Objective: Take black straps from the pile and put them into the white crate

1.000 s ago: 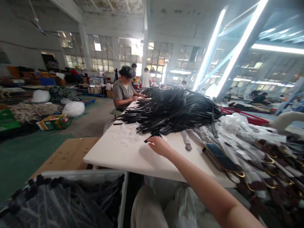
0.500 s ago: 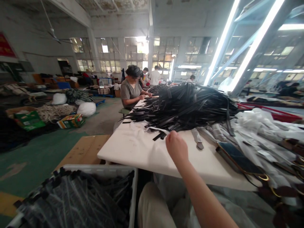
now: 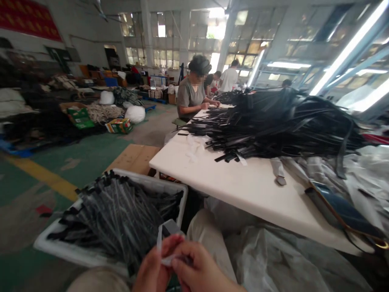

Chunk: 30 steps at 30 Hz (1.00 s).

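My left hand [image 3: 154,265] and my right hand [image 3: 199,263] are together low in the head view, in front of my lap. Between their closed fingers runs a thin white plastic strip [image 3: 159,237], which loops up above the left hand. A dark strap end [image 3: 170,228] pokes up just behind the fingers, beside the strip; most of it is hidden. My right thumb and fingers pinch the strip. Just beyond my hands stands a white crate [image 3: 127,174] with many black straps [image 3: 114,219] wrapped in clear film.
A white table [image 3: 212,178] stretches ahead to the right, bearing a large heap of black straps [image 3: 273,121], a phone [image 3: 343,209] and plastic-wrapped belts [image 3: 279,172]. Across it a person [image 3: 191,93] sits working. A flat cardboard box [image 3: 130,158] lies beyond the crate.
My right hand has come back from the table to my lap, and my left hand has come into view beside it. The view has swung left and down.
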### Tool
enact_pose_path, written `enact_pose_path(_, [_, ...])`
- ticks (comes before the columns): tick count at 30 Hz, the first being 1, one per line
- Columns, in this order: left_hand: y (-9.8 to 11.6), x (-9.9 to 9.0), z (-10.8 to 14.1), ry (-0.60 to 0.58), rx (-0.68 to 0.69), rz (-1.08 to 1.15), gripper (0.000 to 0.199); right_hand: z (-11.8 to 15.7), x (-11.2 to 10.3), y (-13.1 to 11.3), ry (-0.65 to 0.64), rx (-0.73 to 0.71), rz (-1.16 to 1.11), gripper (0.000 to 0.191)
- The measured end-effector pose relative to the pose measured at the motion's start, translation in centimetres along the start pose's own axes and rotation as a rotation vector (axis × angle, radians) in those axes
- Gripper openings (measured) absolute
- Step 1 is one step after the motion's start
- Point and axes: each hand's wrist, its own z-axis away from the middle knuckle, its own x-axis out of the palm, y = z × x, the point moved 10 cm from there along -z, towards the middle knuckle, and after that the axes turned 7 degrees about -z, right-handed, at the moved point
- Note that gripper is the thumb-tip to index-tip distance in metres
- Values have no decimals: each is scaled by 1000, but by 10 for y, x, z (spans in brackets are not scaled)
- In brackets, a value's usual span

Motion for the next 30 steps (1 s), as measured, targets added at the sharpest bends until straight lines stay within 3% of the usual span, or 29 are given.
enact_pose_path(3, [19, -32, 6, 235, 63, -24, 49, -4, -7, 12, 0, 85, -59, 49])
enact_pose_path(6, [30, -64, 18, 423, 114, -3, 53, -6, -23, 17, 64, 120, -124, 55])
enact_pose_path(11, [29, -97, 29, 540, 148, 50, 56, -12, -49, 13, 216, 52, -67, 55])
enact_pose_path(17, [38, -124, 47, 686, 168, 95, 62, -17, -51, 25, 123, 84, -114, 58])
enact_pose_path(22, [33, -144, 48, 686, 150, 57, 59, -13, -59, 1, 102, -114, -188, 41])
enact_pose_path(25, [28, -153, 44, 665, 167, 2, 54, -11, -59, -2, 45, -93, -254, 40])
enact_pose_path(30, [23, -152, 43, 658, 141, -48, 46, -11, -85, 9, 272, -22, -406, 43])
